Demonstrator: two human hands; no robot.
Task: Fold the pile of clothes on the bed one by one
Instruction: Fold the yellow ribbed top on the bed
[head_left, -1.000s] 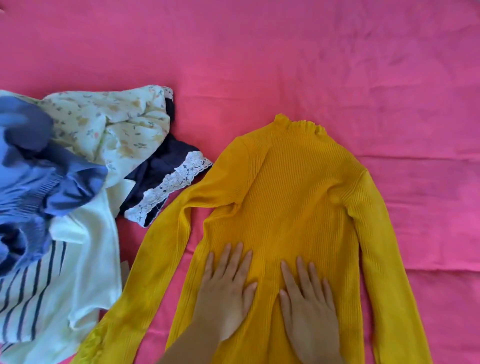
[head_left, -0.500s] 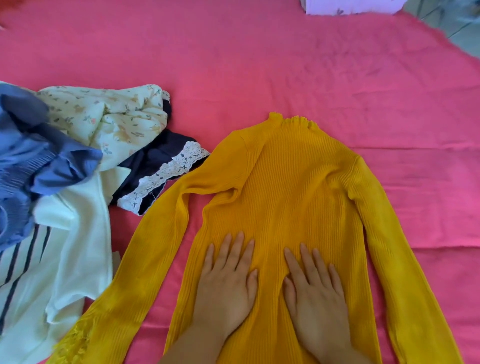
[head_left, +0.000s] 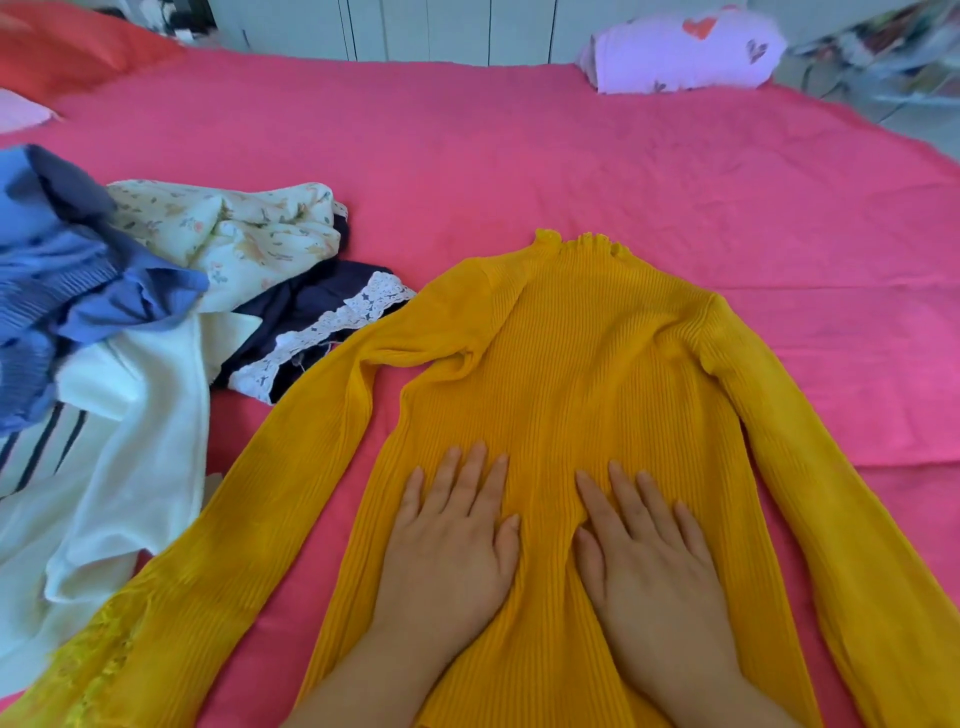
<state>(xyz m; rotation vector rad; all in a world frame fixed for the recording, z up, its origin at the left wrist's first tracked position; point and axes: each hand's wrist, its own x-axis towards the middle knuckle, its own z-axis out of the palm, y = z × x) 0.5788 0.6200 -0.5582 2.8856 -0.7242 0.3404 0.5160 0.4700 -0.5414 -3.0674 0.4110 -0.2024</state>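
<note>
Both hands — left hand (head_left: 451, 540) and right hand (head_left: 644, 551) — lie flat, gripping nothing, on the spread yellow sweater (head_left: 566, 364), not yet folded — unfolded pile (head_left: 130, 332) waits left of them.

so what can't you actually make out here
Head view only:
- Yellow sweater: the hem and the far-right cuff run off the bottom edge; the left hand and right hand cover part of its front.
- Navy lace-trimmed garment: mostly under the floral garment.
- Striped white top: cut by the left edge.
- Clutter, top right: motion-blurred.
</note>
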